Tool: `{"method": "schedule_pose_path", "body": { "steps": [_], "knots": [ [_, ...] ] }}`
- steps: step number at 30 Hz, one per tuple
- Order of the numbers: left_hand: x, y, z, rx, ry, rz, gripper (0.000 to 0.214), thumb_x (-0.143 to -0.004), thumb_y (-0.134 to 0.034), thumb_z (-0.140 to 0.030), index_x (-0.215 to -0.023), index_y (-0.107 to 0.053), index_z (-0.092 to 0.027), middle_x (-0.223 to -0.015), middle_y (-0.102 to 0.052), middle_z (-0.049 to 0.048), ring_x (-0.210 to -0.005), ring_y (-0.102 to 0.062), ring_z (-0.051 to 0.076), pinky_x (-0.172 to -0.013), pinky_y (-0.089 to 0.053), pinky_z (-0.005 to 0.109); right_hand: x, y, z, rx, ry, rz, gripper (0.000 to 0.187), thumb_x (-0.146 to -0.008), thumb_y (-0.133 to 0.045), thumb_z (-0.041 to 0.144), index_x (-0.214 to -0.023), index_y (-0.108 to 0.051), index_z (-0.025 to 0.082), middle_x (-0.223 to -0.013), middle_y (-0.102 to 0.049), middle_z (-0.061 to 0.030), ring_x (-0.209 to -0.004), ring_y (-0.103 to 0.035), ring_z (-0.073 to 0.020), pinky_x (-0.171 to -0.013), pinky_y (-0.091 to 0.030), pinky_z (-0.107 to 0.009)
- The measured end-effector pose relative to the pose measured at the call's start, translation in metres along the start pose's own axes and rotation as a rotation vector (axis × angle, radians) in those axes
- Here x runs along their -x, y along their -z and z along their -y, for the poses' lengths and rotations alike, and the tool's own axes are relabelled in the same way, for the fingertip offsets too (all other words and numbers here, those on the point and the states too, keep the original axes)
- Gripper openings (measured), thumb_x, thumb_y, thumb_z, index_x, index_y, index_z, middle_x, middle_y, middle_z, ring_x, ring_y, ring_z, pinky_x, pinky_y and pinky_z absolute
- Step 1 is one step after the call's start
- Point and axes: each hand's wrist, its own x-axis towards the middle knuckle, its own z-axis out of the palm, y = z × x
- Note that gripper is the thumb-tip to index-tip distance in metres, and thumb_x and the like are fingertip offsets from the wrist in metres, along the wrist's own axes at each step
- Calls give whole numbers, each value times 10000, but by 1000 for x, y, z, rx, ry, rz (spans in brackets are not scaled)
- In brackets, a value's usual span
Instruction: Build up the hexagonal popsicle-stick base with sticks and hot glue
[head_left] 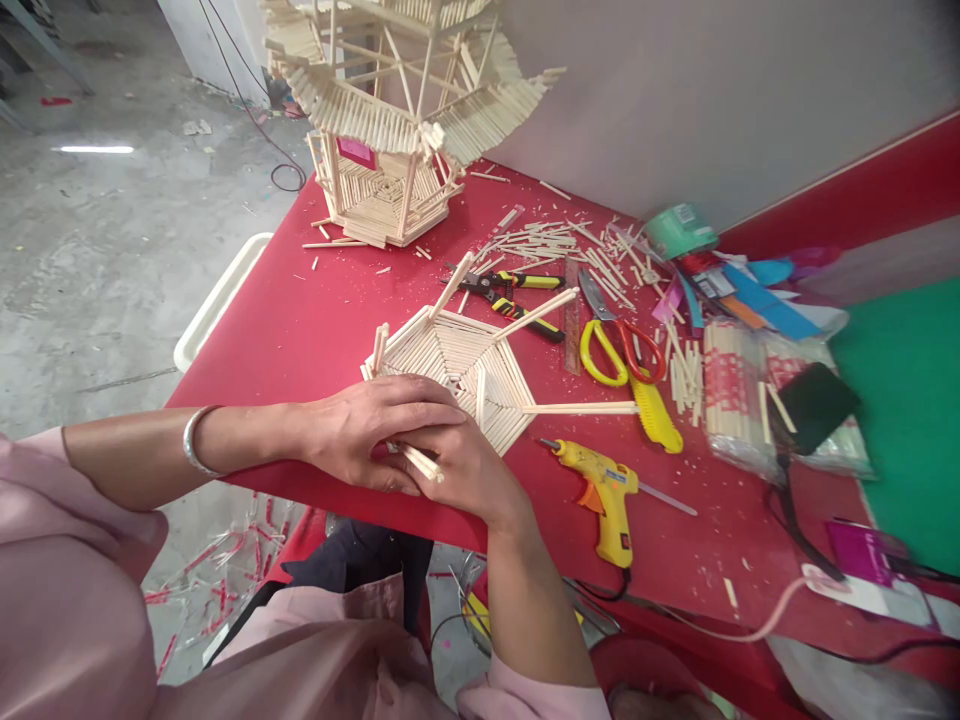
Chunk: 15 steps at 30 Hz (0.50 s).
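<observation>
A hexagonal base of pale wooden sticks point(420, 350) lies on the red table, with stick posts point(534, 312) standing out from its corners. My left hand point(375, 420) reaches over its near left side, with its fingers bent across my right hand. My right hand point(469, 465) is closed at the near edge, its fingertips hidden under the left. Between both hands pokes the end of a short stick post point(421, 462), and they close around it. The post's foot is covered by my fingers.
A tiered stick pavilion point(390, 140) stands at the back. Right of the base lie pliers point(517, 290), scissors point(611, 345), a yellow utility knife point(656, 415) and a yellow glue gun point(607, 495). Loose sticks point(547, 240) and bagged sticks point(739, 390) lie further off.
</observation>
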Motion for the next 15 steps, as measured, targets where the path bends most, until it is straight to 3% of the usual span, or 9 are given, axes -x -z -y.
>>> {"method": "schedule_pose_path", "body": {
  "steps": [15],
  "knots": [
    [0, 1, 0, -3, 4, 14, 756, -861, -737, -430, -1501, -439, -159, -1355, -614, 236, -1267, -619, 346, -1052, -558, 505, -2, 1, 0, -34, 0, -2, 211, -915, -699, 184, -1098, -783, 247, -1253, -760, -52, -1357, -603, -234, -1157, -518, -406]
  ]
}}
